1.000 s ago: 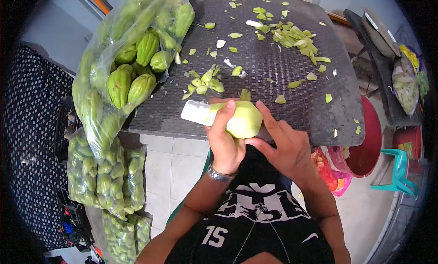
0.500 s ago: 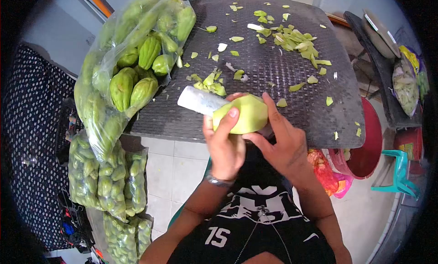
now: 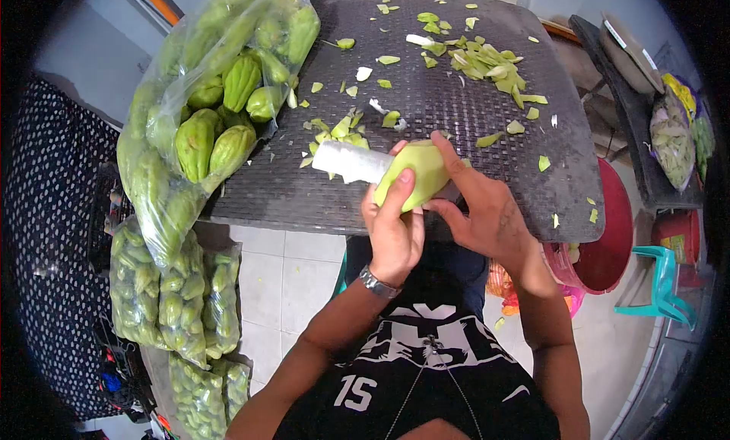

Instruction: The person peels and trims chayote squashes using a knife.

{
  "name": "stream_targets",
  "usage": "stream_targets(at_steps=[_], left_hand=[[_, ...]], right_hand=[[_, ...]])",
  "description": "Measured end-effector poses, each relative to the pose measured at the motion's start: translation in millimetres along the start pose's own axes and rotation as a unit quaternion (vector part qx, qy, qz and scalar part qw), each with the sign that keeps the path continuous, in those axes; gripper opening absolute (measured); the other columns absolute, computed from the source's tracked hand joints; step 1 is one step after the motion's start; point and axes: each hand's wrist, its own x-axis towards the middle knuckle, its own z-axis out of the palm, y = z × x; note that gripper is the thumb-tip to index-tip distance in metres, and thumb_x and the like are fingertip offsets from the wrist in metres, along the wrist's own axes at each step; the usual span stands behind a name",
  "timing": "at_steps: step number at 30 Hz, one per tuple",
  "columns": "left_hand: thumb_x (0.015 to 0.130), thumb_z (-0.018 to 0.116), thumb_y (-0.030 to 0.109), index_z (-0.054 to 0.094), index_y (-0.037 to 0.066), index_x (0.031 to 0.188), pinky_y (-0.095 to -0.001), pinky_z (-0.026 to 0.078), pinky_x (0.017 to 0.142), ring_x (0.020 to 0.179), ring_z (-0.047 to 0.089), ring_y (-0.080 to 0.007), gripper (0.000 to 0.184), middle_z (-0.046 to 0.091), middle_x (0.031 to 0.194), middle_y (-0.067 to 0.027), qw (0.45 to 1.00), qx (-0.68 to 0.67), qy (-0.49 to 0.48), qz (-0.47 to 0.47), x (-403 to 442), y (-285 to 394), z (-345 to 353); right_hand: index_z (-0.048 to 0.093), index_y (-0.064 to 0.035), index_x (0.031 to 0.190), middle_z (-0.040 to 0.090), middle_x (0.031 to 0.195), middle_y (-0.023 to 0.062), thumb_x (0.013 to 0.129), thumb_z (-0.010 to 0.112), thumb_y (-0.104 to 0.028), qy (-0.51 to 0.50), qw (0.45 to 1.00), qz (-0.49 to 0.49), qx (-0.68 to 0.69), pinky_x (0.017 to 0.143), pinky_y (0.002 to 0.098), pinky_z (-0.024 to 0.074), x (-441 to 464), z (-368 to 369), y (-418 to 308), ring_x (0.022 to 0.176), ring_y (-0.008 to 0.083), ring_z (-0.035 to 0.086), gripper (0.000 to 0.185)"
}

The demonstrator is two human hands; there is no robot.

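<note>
A pale green, smooth-faced chayote (image 3: 417, 175) is held over the front edge of the dark woven table (image 3: 266, 201). My left hand (image 3: 397, 235) is closed round its left side, the thumb lying across the front. On the other side my right hand (image 3: 487, 208) grips it between forefinger and thumb; the remaining fingers are partly hidden. A broad white object (image 3: 351, 163) with a rough lower edge sticks out leftward from behind the chayote. I cannot tell its kind or which hand bears it. Green peel pieces (image 3: 342, 128) lie just beyond it.
A large clear bag of chayotes (image 3: 220, 106) rests on the table's left side. A heap of peelings (image 3: 490, 64) is at the back right. More filled bags (image 3: 182, 303) stand on the floor at left. A red tub (image 3: 612, 235) and teal stool (image 3: 658, 288) are at right.
Both hands and the chayote have shifted a little right and farther over the table, with the chayote tilted more steeply. The white object has moved right with them. The view has shifted slightly.
</note>
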Motion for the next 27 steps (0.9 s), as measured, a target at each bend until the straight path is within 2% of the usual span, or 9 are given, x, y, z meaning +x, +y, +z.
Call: stream_targets(at_steps=[5,8,9,12,13,17,20,23,27], left_hand=[[0.099,0.066,0.020,0.052,-0.006,0.145,-0.0374,0.050,0.107,0.126,0.062,-0.0255,0.054,0.063,0.137,-0.0172,0.998,0.036,-0.041,-0.026,12,10,-8],[0.086,0.072,0.013,0.047,-0.006,0.149,-0.0420,0.047,0.113,0.129,0.060,-0.0318,0.070,0.059,0.142,-0.0222,0.972,0.114,-0.180,-0.104,30,42,-29],[0.076,0.075,0.013,0.042,-0.005,0.152,-0.0441,0.043,0.116,0.132,0.057,-0.0345,0.085,0.056,0.143,-0.0242,0.962,0.118,-0.191,-0.154,28,58,-20],[0.069,0.077,0.016,0.039,-0.003,0.153,-0.0456,0.040,0.119,0.135,0.055,-0.0362,0.094,0.056,0.143,-0.0245,0.949,0.090,-0.260,-0.156,32,46,-29],[0.064,0.076,0.016,0.035,-0.001,0.154,-0.0465,0.035,0.122,0.138,0.051,-0.0388,0.100,0.053,0.144,-0.0262,0.956,0.087,-0.237,-0.152,31,42,-28],[0.069,0.071,0.010,0.032,0.006,0.155,-0.0506,0.026,0.126,0.144,0.043,-0.0405,0.095,0.046,0.151,-0.0293,0.973,-0.023,-0.207,-0.100,14,24,-19],[0.072,0.068,0.007,0.033,0.007,0.155,-0.0511,0.024,0.126,0.145,0.041,-0.0404,0.090,0.046,0.151,-0.0284,0.992,-0.039,-0.120,-0.006,0,9,-8],[0.073,0.068,0.007,0.032,0.006,0.155,-0.0495,0.028,0.125,0.144,0.043,-0.0387,0.090,0.048,0.148,-0.0251,0.992,-0.014,-0.122,0.006,0,10,-2],[0.071,0.071,0.007,0.034,0.003,0.154,-0.0473,0.031,0.124,0.143,0.045,-0.0353,0.091,0.048,0.149,-0.0221,0.986,0.026,-0.163,-0.034,6,24,-8]], right_hand=[[0.035,-0.0091,0.160,0.067,0.095,0.0245,0.088,0.079,-0.021,0.022,0.999,0.024,0.040,0.073,0.0491,0.0567,0,2,-2,0.086,0.0455,0.069,0.086],[0.035,-0.0092,0.160,0.068,0.098,0.0246,0.086,0.080,-0.019,-0.024,0.999,0.011,0.030,0.076,0.0498,0.0561,-4,-6,-2,0.089,0.0456,0.068,0.087],[0.035,-0.0093,0.160,0.068,0.099,0.0244,0.086,0.080,-0.018,-0.037,0.999,-0.001,0.036,0.077,0.0499,0.0559,-4,-8,-2,0.090,0.0454,0.068,0.087],[0.036,-0.0101,0.160,0.068,0.102,0.0239,0.085,0.080,-0.016,-0.055,0.995,-0.044,0.069,0.078,0.0496,0.0557,5,-11,-2,0.091,0.0450,0.068,0.087],[0.036,-0.0103,0.160,0.068,0.103,0.0240,0.085,0.079,-0.016,-0.071,0.994,-0.039,0.069,0.079,0.0495,0.0558,8,-16,-3,0.092,0.0451,0.068,0.087],[0.037,-0.0111,0.160,0.069,0.106,0.0246,0.083,0.079,-0.012,-0.097,0.991,-0.017,0.091,0.082,0.0479,0.0559,9,-17,-4,0.094,0.0462,0.068,0.087],[0.037,-0.0091,0.159,0.070,0.107,0.0241,0.081,0.081,-0.011,-0.055,0.991,-0.025,0.117,0.084,0.0455,0.0565,8,-7,-1,0.097,0.0457,0.069,0.089],[0.039,-0.0065,0.158,0.071,0.109,0.0237,0.080,0.082,-0.011,-0.003,0.989,-0.022,0.148,0.085,0.0429,0.0571,7,-3,-3,0.100,0.0446,0.070,0.090],[0.043,-0.0045,0.156,0.071,0.110,0.0234,0.079,0.084,-0.012,-0.020,0.993,0.018,0.114,0.086,0.0424,0.0576,-2,-6,-2,0.102,0.0425,0.070,0.087]])
